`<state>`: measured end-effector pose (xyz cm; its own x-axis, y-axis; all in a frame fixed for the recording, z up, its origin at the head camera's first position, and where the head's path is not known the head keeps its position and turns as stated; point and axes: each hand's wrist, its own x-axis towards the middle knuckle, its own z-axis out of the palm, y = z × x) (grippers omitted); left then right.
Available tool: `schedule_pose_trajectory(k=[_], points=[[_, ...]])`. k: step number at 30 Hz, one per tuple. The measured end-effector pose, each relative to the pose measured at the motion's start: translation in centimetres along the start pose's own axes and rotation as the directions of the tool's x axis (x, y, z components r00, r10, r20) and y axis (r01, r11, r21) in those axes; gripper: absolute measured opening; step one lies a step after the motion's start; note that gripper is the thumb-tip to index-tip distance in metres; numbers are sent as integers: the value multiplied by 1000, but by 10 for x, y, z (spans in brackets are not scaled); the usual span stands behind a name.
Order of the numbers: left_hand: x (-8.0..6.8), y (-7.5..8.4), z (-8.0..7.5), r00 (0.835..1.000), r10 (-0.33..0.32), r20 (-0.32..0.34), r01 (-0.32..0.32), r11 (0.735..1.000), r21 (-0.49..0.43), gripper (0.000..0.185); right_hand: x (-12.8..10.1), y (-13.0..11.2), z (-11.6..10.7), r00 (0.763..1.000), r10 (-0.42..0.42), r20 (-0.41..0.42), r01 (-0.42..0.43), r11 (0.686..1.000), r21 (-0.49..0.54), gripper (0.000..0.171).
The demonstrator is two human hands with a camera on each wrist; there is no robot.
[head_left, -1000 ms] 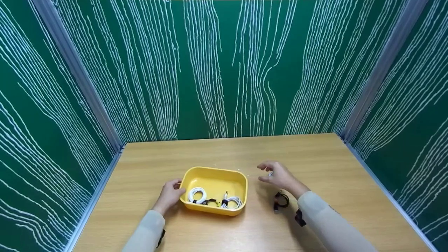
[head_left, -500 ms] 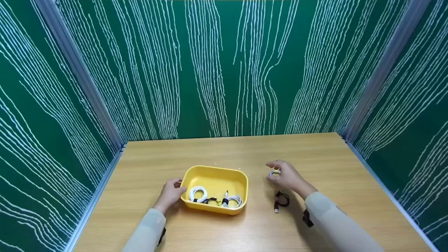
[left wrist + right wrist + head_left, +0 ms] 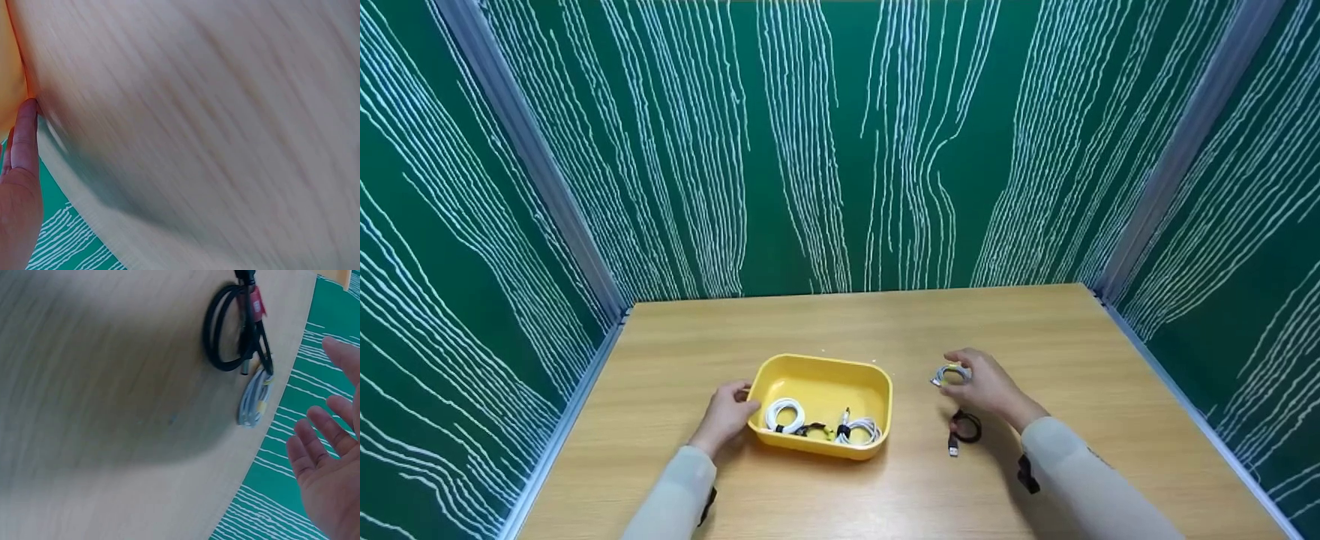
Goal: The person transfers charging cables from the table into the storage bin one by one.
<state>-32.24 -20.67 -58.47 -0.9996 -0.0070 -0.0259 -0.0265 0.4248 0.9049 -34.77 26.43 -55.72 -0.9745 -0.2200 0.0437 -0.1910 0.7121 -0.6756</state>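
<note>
In the head view, a yellow box (image 3: 814,366) stands on the table with several coiled cables in it. My left hand (image 3: 726,416) holds the box's left end, thumb at the rim; the left wrist view shows a fingertip (image 3: 29,107) against the yellow wall. Over the table to the right of the box, my right hand (image 3: 982,382) has its fingers spread above a grey coiled cable (image 3: 952,373). That grey cable (image 3: 256,396) lies on the table, apart from the loosely spread fingers in the right wrist view. Nearer me lies a black coiled USB cable (image 3: 966,427) with a red tag (image 3: 257,304).
Inside the box are a white coil (image 3: 784,414), a small dark cable (image 3: 811,429) and a white cable with a black strap (image 3: 861,430). Green walls with white wavy lines (image 3: 802,150) enclose the wooden table (image 3: 847,322) at the back and sides.
My right hand has moved rightward, away from the box, and more of the grey cable shows between its fingers. My left hand and the box have stayed in place.
</note>
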Motion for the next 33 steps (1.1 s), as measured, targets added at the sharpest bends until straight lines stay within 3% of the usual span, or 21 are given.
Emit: schedule_pose_trajectory(k=[14,33], points=[[-1,1,-2,1000,8,1,-8,1000,11,39,1,24,4,994,113,7,-113,993,17,73],[-2,2,1,1000,7,-8,-7,1000,0,40,13,40,15,993,119,23,-119,993,-21,78]])
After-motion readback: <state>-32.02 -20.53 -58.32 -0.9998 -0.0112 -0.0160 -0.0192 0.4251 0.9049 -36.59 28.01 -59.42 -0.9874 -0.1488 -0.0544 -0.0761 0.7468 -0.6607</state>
